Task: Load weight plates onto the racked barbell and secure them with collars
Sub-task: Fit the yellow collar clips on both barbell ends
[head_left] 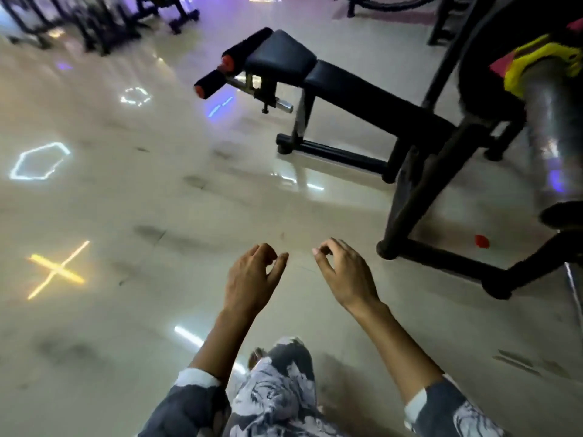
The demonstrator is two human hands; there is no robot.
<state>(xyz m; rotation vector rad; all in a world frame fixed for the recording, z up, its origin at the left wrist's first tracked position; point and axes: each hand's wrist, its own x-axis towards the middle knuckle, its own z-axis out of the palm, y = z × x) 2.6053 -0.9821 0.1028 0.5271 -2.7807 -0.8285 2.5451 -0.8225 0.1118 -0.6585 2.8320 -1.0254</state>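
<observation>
Barbell sleeve (550,127), a grey metal cylinder, juts in at the right edge of the view, with a yellow and pink collar (536,63) around it near a black plate (485,67). Both hands hang empty over the pale tiled floor (157,200), well apart from the bar. The left hand (252,275) and the right hand (344,272) each have their grip loosely curled, fingers apart and closed on nothing. A black padded bench (284,55) stands beyond them. Patterned sleeves cover the forearms.
</observation>
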